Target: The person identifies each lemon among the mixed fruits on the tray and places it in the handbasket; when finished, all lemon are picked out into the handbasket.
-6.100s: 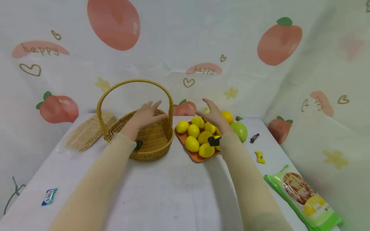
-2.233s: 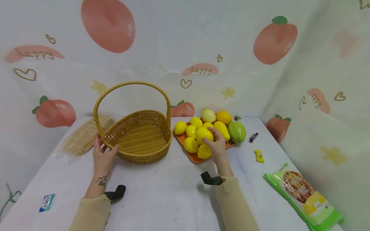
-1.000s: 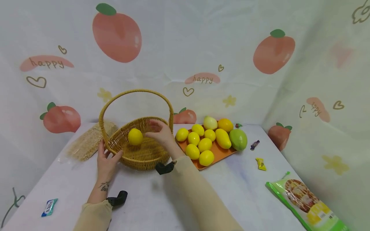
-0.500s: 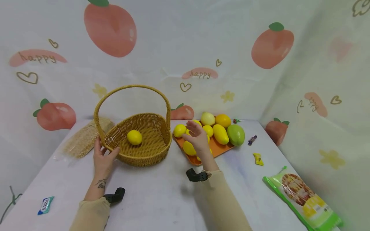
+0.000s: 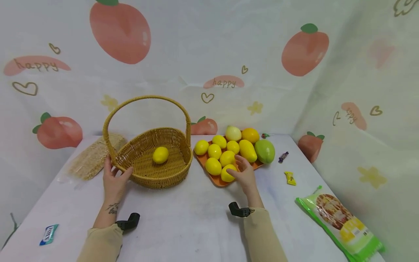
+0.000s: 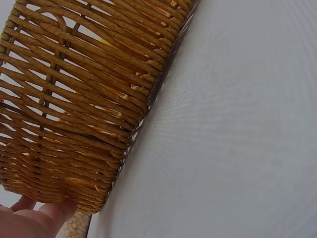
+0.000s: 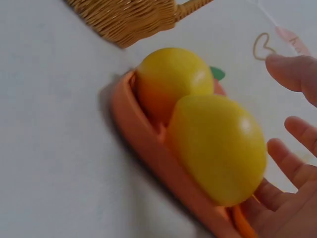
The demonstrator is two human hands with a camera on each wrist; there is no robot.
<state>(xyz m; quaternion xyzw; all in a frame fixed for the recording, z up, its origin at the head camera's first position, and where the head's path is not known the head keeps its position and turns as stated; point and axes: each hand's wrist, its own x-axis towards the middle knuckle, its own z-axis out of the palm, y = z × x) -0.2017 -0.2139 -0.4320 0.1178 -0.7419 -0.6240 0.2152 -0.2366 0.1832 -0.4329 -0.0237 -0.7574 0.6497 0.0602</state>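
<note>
The wicker basket with a tall arched handle stands left of centre, one lemon lying inside. My left hand holds its left end, thumb at the front rim and fingers beside the handle base. In the left wrist view, thumb and fingers lie against the woven wall. Several lemons fill the orange tray to the right. My right hand is at the tray's front, its fingers spread beside the nearest lemon; the right wrist view shows them loosely bent behind it, not closed round it.
A yellow mango, an orange, a pale fruit and a green fruit sit towards the tray's back right. Wrapped sweets, a lollipop and a green snack bag lie further right. A bag of grain-like food is behind the basket.
My right hand carried a lemon from the tray, released it in the basket, then returned to the tray's front. That lemon has rolled rightward. My left hand has stayed at the basket since taking hold.
</note>
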